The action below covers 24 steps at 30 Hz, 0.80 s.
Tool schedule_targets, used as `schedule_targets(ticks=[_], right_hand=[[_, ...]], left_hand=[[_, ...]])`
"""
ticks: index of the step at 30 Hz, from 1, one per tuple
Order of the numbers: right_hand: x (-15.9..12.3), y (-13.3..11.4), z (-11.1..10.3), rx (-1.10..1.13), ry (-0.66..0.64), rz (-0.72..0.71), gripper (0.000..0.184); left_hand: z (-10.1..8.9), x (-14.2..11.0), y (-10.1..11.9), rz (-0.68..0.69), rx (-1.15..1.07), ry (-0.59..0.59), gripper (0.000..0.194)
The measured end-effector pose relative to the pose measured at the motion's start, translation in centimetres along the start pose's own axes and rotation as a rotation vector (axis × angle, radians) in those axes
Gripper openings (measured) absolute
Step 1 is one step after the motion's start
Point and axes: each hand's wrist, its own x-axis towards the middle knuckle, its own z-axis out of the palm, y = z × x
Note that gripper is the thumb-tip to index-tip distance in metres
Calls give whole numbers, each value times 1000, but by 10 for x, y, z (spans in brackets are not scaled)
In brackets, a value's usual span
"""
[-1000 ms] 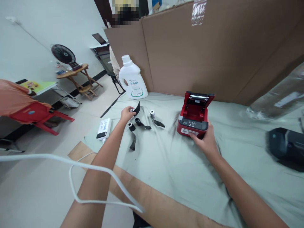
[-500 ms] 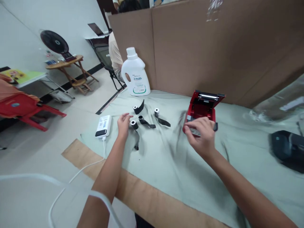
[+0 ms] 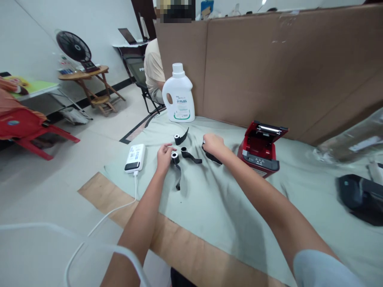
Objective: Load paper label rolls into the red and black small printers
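Observation:
My right hand (image 3: 213, 144) is closed around a small black roll, whose loose black tail (image 3: 213, 158) trails out beneath it on the cloth. Most of that roll is hidden by the fingers. My left hand (image 3: 165, 156), fingers loosely apart and empty, rests just left of a black roll with a white core (image 3: 175, 158), its strip curling toward me. Two more rolls lie close by: one behind (image 3: 178, 139) and one in the middle (image 3: 184, 152). To the right of my right hand stands a small red printer (image 3: 259, 151) with its lid raised.
A white power bank (image 3: 135, 158) with a plugged-in cable lies left. A white detergent bottle (image 3: 180, 95) stands before a cardboard partition (image 3: 269, 71). A black device (image 3: 360, 199) and plastic-wrapped item (image 3: 353, 131) lie right. A person (image 3: 154, 67) sits beyond the partition.
My right hand has moved left from the red printer to the rightmost roll and closed on it. My left hand stays near the rolls. The camera view has shifted slightly.

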Motion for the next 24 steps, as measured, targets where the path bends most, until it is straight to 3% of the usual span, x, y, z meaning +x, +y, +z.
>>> schedule_targets(ticks=[3,7,9,11,13,16,24], right_hand=[[-34,23,-10,154,111,-46,24],[-94,90,-30,771,318,-165,26],[-117,130,-36,966,446,-109,34],[-131,166,-38,1024,573,5,39],[-135,190,-36,965,649,80,39],[-128,205,-31,734,649,76,30],[-103,200,-28,172,372,134,22]], left_hand=[[0,1,-1,16,-25,11,36],[1,-1,-1,15,-39,33,34],[1,-2,0,13,-26,36,34],[1,-2,0,25,-21,38,33],[2,-3,0,29,-14,42,32],[2,-4,1,9,1,45,32],[1,-7,4,-10,6,32,31]])
